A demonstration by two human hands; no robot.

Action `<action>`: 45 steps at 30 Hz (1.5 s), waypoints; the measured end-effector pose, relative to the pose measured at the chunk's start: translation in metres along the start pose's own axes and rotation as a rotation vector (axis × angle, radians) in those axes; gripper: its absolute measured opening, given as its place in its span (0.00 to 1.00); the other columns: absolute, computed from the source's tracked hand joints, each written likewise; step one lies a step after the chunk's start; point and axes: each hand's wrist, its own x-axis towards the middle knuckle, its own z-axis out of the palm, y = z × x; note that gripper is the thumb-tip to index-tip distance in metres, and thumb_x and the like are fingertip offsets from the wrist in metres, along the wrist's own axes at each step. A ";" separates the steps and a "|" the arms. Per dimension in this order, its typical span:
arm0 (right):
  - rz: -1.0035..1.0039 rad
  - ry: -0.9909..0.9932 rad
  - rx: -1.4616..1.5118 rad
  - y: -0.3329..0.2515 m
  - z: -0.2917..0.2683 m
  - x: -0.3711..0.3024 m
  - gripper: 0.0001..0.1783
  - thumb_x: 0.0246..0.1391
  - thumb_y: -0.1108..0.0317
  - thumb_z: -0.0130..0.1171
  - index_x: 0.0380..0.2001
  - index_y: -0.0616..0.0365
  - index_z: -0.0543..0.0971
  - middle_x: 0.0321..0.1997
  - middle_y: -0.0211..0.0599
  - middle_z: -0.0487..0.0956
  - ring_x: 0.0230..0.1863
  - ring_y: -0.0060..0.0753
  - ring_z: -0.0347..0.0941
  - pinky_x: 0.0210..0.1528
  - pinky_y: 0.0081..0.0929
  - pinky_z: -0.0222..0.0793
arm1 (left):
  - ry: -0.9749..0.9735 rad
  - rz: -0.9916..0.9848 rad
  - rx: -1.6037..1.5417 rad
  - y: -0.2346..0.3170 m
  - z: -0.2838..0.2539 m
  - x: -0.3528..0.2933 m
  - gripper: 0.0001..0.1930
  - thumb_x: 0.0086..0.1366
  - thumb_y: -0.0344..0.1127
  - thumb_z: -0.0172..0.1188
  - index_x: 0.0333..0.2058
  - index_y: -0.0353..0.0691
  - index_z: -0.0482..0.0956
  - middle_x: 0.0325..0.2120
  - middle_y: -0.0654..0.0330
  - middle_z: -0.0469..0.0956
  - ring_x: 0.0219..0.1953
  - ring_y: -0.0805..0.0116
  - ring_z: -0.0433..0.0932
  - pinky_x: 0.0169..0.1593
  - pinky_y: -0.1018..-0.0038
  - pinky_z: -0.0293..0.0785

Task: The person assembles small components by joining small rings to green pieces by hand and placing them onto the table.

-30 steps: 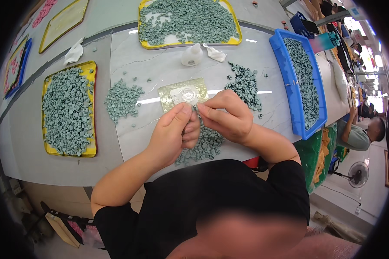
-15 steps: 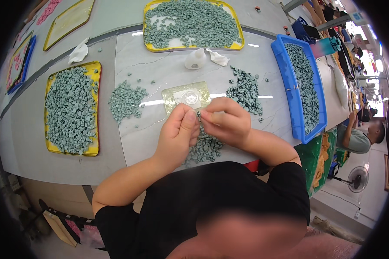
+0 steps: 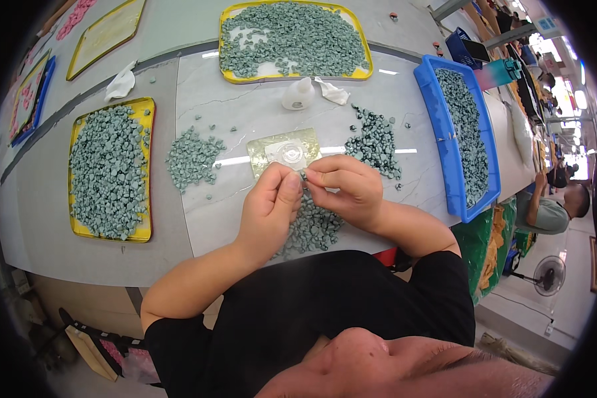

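My left hand and my right hand meet in front of my chest, thumbs and fingertips pinched together. Between the fingertips is a small dark green piece, mostly covered by them. Just beyond lies a yellowish plate bearing a clear round dish. Below my hands a heap of small green pieces is partly hidden by my wrists. A paler heap lies to the left, a darker, shinier heap to the right.
A white squeeze bottle stands beyond the plate, beside a crumpled tissue. Yellow-rimmed trays of green pieces sit at the left and far side. A blue bin holds more at the right, near a bottle.
Both hands stay pinched together at nearly the same spot. My right hand's fingers have shifted slightly, and its knuckles sit a little lower.
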 end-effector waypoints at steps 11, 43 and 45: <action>0.013 0.052 -0.013 -0.004 0.002 -0.002 0.12 0.32 0.83 0.65 0.25 0.62 0.77 0.29 0.39 0.78 0.29 0.31 0.76 0.30 0.21 0.72 | 0.035 0.054 0.169 -0.001 0.004 0.000 0.10 0.69 0.38 0.44 0.31 0.40 0.65 0.19 0.72 0.61 0.20 0.85 0.57 0.23 0.86 0.55; 0.509 -0.322 -0.598 0.059 -0.068 0.010 0.07 0.45 0.73 0.59 0.30 0.62 0.76 0.29 0.40 0.75 0.31 0.41 0.73 0.36 0.32 0.69 | 0.109 -0.220 -0.230 0.017 0.000 0.018 0.05 0.66 0.29 0.46 0.39 0.38 0.64 0.30 0.61 0.68 0.24 0.79 0.60 0.24 0.82 0.59; 0.574 -0.317 -0.529 0.057 -0.066 0.012 0.08 0.44 0.73 0.59 0.30 0.62 0.75 0.28 0.39 0.75 0.30 0.40 0.73 0.35 0.32 0.69 | 0.106 -0.203 -0.229 0.020 -0.003 0.020 0.05 0.66 0.30 0.46 0.39 0.39 0.64 0.29 0.61 0.69 0.22 0.79 0.59 0.23 0.83 0.57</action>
